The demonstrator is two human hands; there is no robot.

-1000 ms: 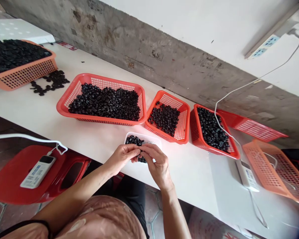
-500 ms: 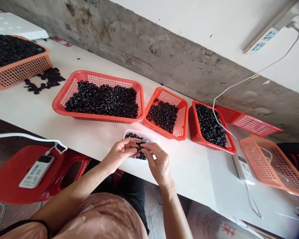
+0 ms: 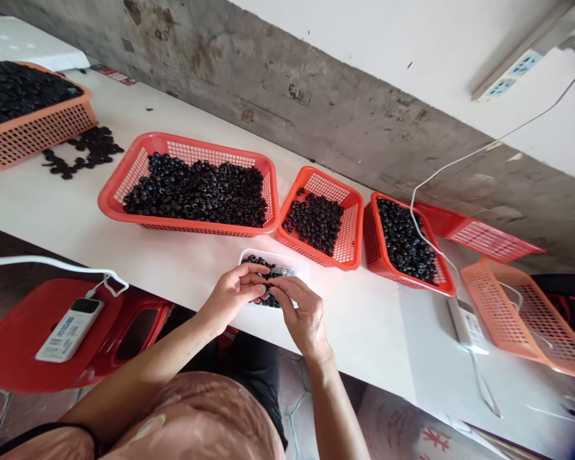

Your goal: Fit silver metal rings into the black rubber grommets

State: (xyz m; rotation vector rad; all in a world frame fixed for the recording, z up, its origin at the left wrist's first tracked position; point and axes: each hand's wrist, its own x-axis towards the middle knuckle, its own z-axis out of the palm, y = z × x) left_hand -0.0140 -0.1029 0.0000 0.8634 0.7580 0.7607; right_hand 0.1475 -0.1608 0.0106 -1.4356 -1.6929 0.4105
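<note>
Over a small white tray (image 3: pixel 299 260) at the table's front edge, my two hands meet fingertip to fingertip. My left hand (image 3: pixel 232 294) pinches a small black ring-like part (image 3: pixel 267 289) between thumb and fingers. From the other side, my right hand (image 3: pixel 301 310) has its thumb and fingertips closed at the same part; whether it holds a second piece is hidden. Below the fingers, the tray holds black parts (image 3: pixel 256 259) on its left and small shiny silvery pieces (image 3: pixel 285 271) at its back right.
Behind the tray stand a wide red basket (image 3: pixel 191 227), a smaller red basket (image 3: pixel 352 223) and another red basket (image 3: pixel 376 255), all holding black parts. An orange basket (image 3: pixel 43 134) is at far left. A white cable (image 3: pixel 414 191) crosses the right basket. A power strip (image 3: pixel 69 329) lies on a red stool (image 3: pixel 14 338).
My fingertips have drawn slightly closer together around the small black part, and my right hand has tilted a little. The baskets and tray stay in place.
</note>
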